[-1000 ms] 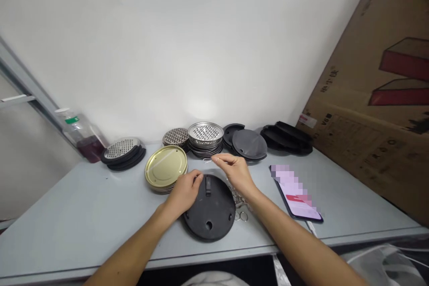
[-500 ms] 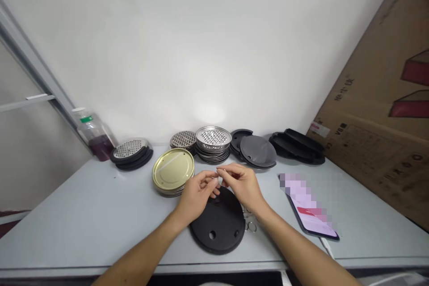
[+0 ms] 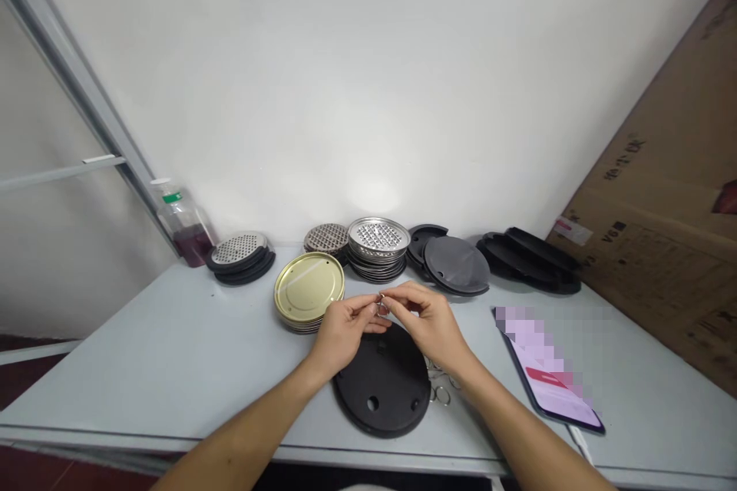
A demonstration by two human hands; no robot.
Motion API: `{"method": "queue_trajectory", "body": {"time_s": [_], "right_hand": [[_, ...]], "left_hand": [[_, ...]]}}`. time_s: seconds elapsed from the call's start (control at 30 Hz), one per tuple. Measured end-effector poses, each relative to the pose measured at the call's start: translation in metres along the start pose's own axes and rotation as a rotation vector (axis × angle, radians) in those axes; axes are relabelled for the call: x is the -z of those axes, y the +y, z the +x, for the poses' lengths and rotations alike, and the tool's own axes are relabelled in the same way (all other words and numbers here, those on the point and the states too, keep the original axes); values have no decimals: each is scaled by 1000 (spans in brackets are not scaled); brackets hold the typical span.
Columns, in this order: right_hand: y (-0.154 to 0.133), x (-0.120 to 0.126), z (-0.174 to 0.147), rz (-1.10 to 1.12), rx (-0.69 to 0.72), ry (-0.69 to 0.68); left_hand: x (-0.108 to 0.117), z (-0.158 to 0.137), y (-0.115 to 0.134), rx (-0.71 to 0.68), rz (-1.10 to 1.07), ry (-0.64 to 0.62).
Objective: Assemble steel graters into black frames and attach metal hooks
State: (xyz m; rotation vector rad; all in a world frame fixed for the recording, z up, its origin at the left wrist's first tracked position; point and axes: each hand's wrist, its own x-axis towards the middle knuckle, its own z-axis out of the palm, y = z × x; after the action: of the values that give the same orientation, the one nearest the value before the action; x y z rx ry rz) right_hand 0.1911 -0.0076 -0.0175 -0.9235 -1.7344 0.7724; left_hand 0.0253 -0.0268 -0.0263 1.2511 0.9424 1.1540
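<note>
Between the fingertips of both hands is a small metal ring [image 3: 382, 310]. My left hand [image 3: 344, 327] pinches it from the left, and my right hand [image 3: 424, 316] pinches it from the right. Just beneath the hands, a round black disc [image 3: 383, 387] with small holes lies on the table; its far edge is partly covered by my fingers. Several loose metal rings [image 3: 442, 396] rest beside the disc's right edge, some hidden by my right forearm. A stack of gold-coloured round lids [image 3: 309, 288] stands close behind my left hand.
Along the wall are perforated metal discs [image 3: 378, 234], black discs [image 3: 457, 265], curved black parts [image 3: 527, 261], and a perforated disc on black pieces [image 3: 239, 249]. A bottle [image 3: 192, 238] of dark liquid stands left. Right are a phone [image 3: 546, 368] with a cable and a large cardboard box [image 3: 662, 276].
The whole scene has shifted slightly right as the camera turned. My hands stay together above the black disc, and the ring between the fingertips now shows more clearly.
</note>
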Motion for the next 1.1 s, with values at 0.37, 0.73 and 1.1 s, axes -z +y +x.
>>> {"method": "queue_trajectory", "body": {"time_s": [0.37, 0.73, 1.1], "right_hand": [[2, -16, -8, -93, 80, -144], [10, 0, -1, -208, -2, -43], [7, -4, -2, -170, -42, -92]], "left_hand": [[-8, 4, -22, 74, 12, 48], [24, -10, 38, -259, 677, -138], [21, -79, 11, -495, 1156, -396]]}}
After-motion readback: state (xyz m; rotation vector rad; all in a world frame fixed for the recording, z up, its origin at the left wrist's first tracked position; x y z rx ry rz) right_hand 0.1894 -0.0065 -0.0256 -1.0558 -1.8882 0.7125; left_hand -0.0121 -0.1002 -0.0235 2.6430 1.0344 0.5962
